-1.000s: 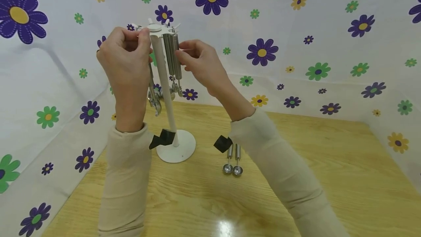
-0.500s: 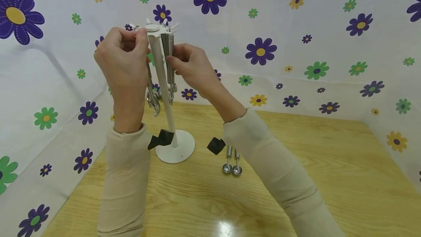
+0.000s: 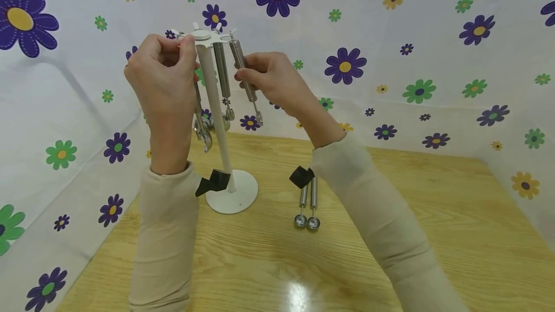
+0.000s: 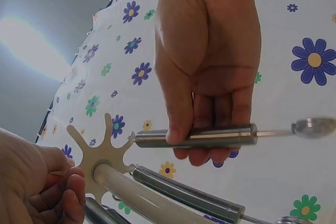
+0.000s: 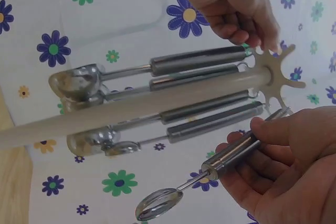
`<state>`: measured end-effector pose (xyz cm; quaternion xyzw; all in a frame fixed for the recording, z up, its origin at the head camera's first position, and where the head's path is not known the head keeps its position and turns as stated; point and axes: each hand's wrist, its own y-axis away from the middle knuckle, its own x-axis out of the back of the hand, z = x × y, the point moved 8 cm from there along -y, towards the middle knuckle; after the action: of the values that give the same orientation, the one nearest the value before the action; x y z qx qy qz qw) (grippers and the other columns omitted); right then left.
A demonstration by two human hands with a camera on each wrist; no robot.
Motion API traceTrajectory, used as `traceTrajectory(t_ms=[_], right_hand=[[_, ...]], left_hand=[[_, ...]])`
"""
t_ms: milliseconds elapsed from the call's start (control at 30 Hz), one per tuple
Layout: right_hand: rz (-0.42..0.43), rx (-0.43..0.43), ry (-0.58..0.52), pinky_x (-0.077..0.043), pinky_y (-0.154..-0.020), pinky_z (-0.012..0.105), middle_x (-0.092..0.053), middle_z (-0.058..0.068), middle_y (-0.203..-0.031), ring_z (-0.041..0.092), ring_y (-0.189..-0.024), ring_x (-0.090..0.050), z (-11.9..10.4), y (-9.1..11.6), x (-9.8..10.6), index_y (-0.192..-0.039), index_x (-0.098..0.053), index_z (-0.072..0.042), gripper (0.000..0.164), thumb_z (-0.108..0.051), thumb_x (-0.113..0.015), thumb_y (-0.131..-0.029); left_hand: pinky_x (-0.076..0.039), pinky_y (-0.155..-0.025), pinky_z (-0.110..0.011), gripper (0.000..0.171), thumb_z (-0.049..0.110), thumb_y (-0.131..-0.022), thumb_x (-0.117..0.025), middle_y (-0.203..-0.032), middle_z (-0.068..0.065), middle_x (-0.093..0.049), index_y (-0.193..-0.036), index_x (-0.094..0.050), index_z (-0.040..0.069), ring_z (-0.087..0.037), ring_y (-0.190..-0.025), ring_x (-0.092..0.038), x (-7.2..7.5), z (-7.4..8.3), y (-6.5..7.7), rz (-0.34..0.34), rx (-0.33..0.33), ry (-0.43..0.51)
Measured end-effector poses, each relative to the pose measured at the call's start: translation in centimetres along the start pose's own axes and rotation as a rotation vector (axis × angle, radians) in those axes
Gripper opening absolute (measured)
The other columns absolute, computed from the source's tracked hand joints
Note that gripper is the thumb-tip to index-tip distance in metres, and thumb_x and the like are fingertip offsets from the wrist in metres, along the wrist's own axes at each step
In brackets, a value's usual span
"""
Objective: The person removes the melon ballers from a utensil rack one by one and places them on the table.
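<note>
My right hand (image 3: 279, 78) pinches the steel handle of a small scoop (image 5: 231, 156) with an oval bowl, between thumb and fingers. The scoop tilts with its bowl swung outward; its top end is right at a prong of the white utensil stand (image 3: 213, 90). My left hand (image 3: 162, 78) pinches the stand's prong-edged top (image 5: 270, 74) on the other side with curled fingers. Several steel scoops hang from the prongs around the pole, among them a large-bowled one (image 5: 76, 83) below my left hand and one with a slim handle (image 4: 189, 195) beside the held scoop.
Two round-bowled scoops (image 3: 307, 223) lie side by side on the wooden table (image 3: 269, 264), under my right wrist, handles partly covered by a black wrist mount (image 3: 301, 177). The stand's round white base (image 3: 231, 196) rests on the table. A flower-print cloth (image 3: 433, 61) hangs behind.
My right hand first moved left toward the pole with the scoop, then came back right, tilting it outward away from the hanging scoops. My left hand has stayed at the stand's top.
</note>
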<state>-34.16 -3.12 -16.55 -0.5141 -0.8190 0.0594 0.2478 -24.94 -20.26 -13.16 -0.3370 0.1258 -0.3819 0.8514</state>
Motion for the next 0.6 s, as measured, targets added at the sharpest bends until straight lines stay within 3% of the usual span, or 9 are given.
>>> traceTrajectory(t_ms=[300, 600], right_hand=[[0.109, -0.062, -0.023, -0.056, -0.095, 0.034, -0.072, 0.016, -0.110, 0.027, -0.093, -0.073, 0.2, 0.9, 5.0, -0.122, -0.068, 0.003, 0.024, -0.010, -0.067, -0.101], [0.157, -0.078, -0.040, -0.057, -0.093, 0.034, -0.072, 0.015, -0.111, 0.027, -0.094, -0.072, 0.5, 1.8, 6.5, -0.123, -0.068, 0.002, 0.026, -0.011, -0.069, -0.100]], left_hand=[[-0.052, -0.068, -0.018, 0.027, 0.029, -0.101, -0.067, -0.090, -0.004, -0.072, -0.104, -0.074, 0.002, -0.009, -0.069, -0.063, -0.1, 0.1, 0.0, 0.006, -0.006, 0.007], [-0.052, -0.068, -0.019, 0.027, 0.029, -0.101, -0.067, -0.089, -0.002, -0.071, -0.103, -0.074, 0.003, -0.009, -0.069, -0.063, -0.1, -0.1, 0.0, 0.008, 0.007, 0.016]])
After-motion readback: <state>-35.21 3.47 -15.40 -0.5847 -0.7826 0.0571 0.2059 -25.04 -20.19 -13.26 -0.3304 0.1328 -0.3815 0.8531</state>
